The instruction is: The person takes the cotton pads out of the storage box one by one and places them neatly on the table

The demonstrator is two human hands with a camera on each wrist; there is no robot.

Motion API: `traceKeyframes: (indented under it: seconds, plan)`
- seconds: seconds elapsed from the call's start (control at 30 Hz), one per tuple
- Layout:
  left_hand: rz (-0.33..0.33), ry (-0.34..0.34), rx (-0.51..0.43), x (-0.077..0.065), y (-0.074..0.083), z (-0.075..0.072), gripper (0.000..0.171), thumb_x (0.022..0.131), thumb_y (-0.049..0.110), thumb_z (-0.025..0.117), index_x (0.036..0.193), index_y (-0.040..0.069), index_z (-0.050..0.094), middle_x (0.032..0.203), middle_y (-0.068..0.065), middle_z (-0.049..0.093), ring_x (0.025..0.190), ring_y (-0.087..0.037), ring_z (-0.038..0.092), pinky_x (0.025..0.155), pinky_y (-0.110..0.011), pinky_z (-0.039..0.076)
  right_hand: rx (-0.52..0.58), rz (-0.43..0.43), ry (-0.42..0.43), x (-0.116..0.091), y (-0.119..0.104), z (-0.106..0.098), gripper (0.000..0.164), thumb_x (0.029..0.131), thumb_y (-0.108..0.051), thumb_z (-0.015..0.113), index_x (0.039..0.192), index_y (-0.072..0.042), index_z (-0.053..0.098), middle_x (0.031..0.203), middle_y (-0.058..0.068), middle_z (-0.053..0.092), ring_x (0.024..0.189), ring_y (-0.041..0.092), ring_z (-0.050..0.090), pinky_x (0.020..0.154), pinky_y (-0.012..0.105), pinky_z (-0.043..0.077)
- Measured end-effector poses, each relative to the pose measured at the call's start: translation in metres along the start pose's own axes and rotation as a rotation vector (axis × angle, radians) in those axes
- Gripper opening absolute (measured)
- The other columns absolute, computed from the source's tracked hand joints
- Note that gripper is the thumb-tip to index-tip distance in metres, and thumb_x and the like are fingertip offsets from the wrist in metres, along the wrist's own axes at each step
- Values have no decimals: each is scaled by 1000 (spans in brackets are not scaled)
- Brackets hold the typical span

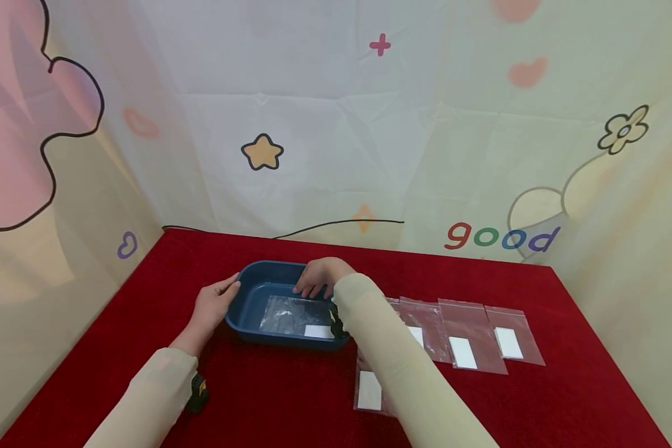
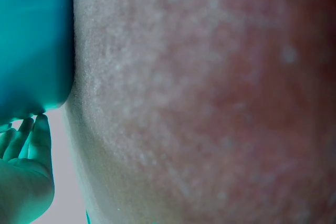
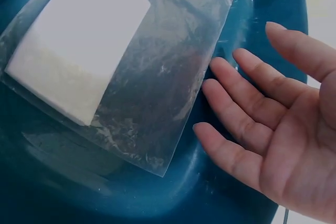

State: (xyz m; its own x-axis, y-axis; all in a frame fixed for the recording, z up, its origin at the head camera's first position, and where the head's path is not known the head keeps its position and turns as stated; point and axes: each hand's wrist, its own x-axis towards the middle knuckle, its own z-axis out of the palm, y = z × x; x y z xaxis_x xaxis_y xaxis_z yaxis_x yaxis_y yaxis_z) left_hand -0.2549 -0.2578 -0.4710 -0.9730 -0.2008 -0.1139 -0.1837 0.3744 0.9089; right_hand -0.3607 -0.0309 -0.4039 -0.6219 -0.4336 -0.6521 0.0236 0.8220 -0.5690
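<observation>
A blue plastic basin (image 1: 252, 333) sits on the red cloth, its left rim held by my left hand (image 1: 215, 302). Inside it lies a clear zip bag (image 1: 285, 314) with a white rectangular block (image 1: 318, 331) at one end. My right hand (image 1: 322, 275) hovers over the basin's far side. In the right wrist view, the right hand (image 3: 262, 114) has loosely bent, spread fingers holding nothing, with fingertips close beside the bag (image 3: 163, 93). The left wrist view is mostly blurred skin, with part of the basin (image 2: 34, 35) at upper left.
To the right on the red-covered table (image 1: 291, 392), several clear zip bags lie in a row, including one bag (image 1: 484, 330) with a white block (image 1: 462, 353). Another white block (image 1: 369, 391) lies nearer. My right sleeve partly covers the bags. A patterned curtain (image 1: 325, 155) stands behind.
</observation>
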Motion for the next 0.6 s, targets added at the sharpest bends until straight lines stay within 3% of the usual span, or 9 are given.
traceKeyframes:
  seconds: [0.17, 0.37, 0.47, 0.6]
  plan:
    - [0, 2, -4, 0, 0, -1, 49, 110, 22, 48, 155, 4, 41, 161, -19, 39, 155, -36, 34, 124, -51, 37, -53, 35, -40, 4, -2, 0, 39, 100, -24, 64, 135, -5, 66, 139, 15, 66, 133, 30, 59, 115, 49, 48]
    - [0, 10, -10, 0, 0, 0, 49, 109, 21, 48, 154, 4, 42, 160, -19, 40, 154, -36, 35, 123, -51, 37, -156, 96, -72, 5, -6, 0, 35, 97, -22, 70, 126, -3, 71, 134, 15, 68, 115, 24, 64, 113, 43, 50]
    - [10, 17, -6, 0, 0, 0, 48, 109, 20, 48, 154, 3, 42, 160, -19, 40, 154, -36, 35, 124, -50, 36, -187, 110, -61, 6, -7, 1, 34, 96, -21, 72, 125, -3, 72, 132, 14, 68, 109, 22, 64, 112, 40, 51]
    - [15, 20, -2, 0, 1, 1, 48, 109, 19, 48, 153, 2, 43, 160, -20, 40, 154, -37, 35, 124, -51, 36, -215, 118, -35, 6, -7, 2, 30, 94, -18, 74, 121, -4, 75, 130, 14, 70, 113, 25, 66, 110, 39, 53]
